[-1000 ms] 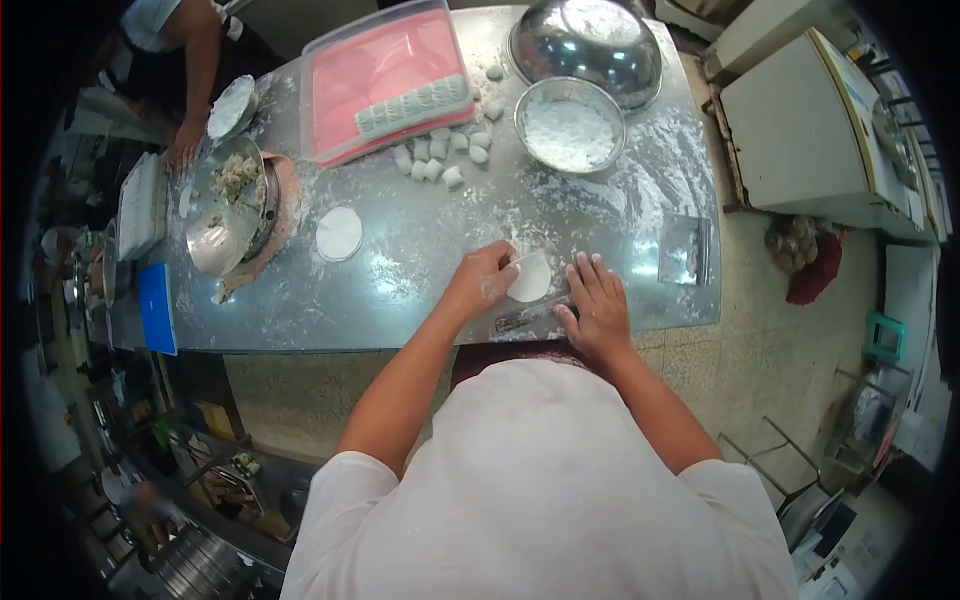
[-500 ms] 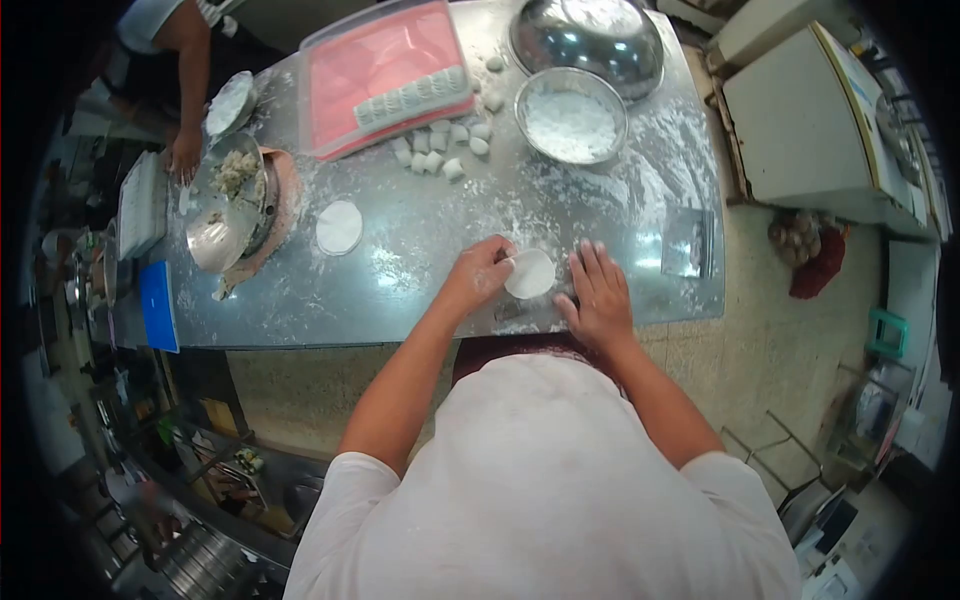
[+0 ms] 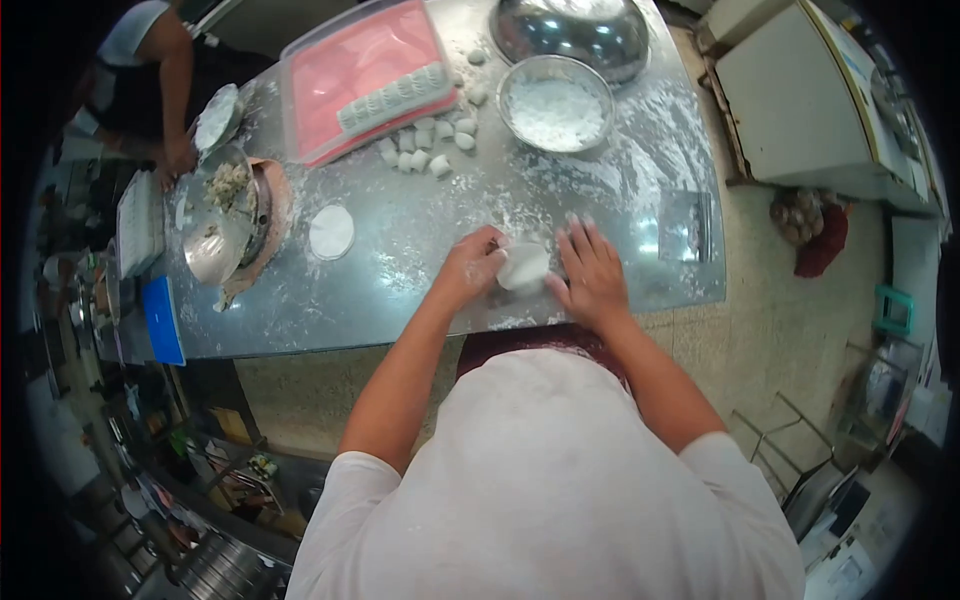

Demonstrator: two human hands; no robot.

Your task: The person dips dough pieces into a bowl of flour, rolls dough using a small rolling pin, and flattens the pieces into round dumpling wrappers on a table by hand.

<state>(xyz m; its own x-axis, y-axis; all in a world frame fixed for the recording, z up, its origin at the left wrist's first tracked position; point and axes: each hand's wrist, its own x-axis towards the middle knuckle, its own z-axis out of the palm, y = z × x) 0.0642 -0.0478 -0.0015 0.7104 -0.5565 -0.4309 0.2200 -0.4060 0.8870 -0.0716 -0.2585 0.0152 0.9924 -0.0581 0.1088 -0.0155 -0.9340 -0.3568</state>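
Note:
A thin white dough round [image 3: 524, 267] lies at the front of the floured metal table, between my two hands. My left hand [image 3: 474, 262] pinches its left edge between thumb and fingers. To its right, my right hand [image 3: 592, 272] is laid flat with fingers spread; what is under the palm is hidden. Several small white dough pieces [image 3: 441, 165] lie beyond, near a bowl of white flour [image 3: 556, 106]. Another flat dough round [image 3: 332, 232] rests on the table to the left.
A pink-lined plastic tray [image 3: 360, 75] holds rows of white pieces. At the left are a metal bowl with filling [image 3: 230, 188], a blue object [image 3: 163, 320] and a co-worker's arm [image 3: 177, 90]. A large metal bowl [image 3: 575, 35] stands at the back.
The view has shifted slightly. The dark roller seen a second ago beside my right hand no longer shows. The co-worker's hand has moved a little. My left hand still pinches the dough round.

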